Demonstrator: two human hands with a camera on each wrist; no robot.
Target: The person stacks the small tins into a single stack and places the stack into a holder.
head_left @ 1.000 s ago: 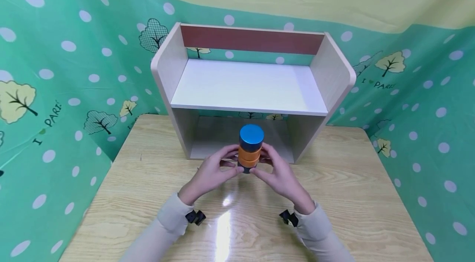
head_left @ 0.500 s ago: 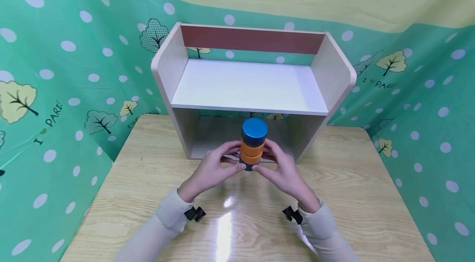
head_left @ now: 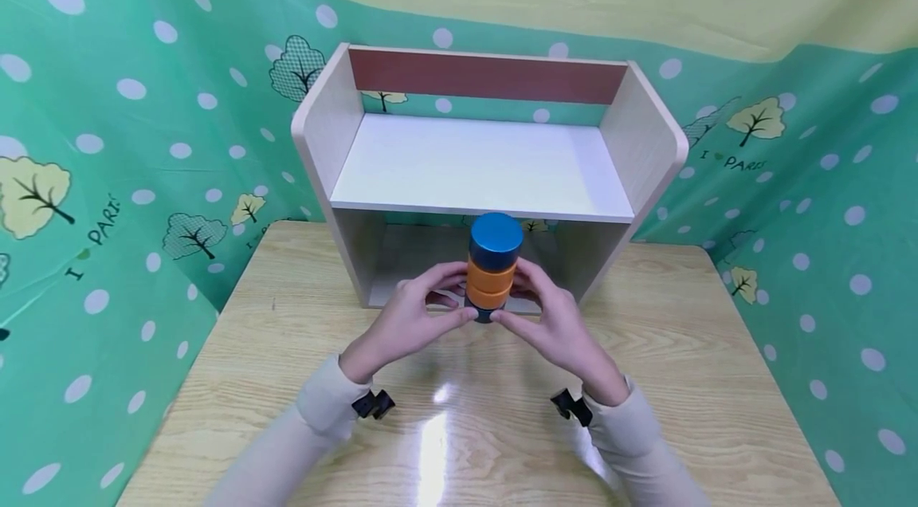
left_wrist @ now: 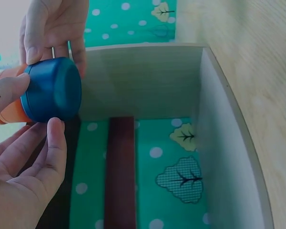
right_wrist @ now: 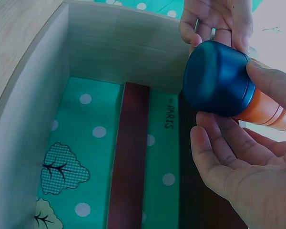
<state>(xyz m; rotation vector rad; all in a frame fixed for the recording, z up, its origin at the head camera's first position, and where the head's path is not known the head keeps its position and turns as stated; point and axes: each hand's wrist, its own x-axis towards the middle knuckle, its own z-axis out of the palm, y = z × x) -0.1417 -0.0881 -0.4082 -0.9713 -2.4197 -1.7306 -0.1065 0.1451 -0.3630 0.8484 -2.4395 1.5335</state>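
Between both hands is an upright cylindrical container (head_left: 491, 276) with a shiny blue top, an orange ridged middle and a dark blue bottom. My left hand (head_left: 412, 316) grips it from the left, its thumb near the bottom. From the right my right hand (head_left: 555, 324) grips it in the same way, the two thumbs almost meeting. In the left wrist view the container's blue end (left_wrist: 52, 90) shows between both hands' fingers. The right wrist view also shows the blue end (right_wrist: 217, 78) with fingers on either side. The far fingertips are partly hidden behind the container in the head view.
A two-level shelf unit (head_left: 480, 164) with a reddish-brown back bar (head_left: 488, 76) stands just beyond the hands. The container overlaps its lower opening in the head view. Wooden tabletop (head_left: 688, 379) lies beneath. Green patterned cloth (head_left: 129, 140) hangs behind and at both sides.
Both hands have raised the container, which is higher in the head view, slightly further right and larger. The grip looks the same. The shelf unit has not moved.
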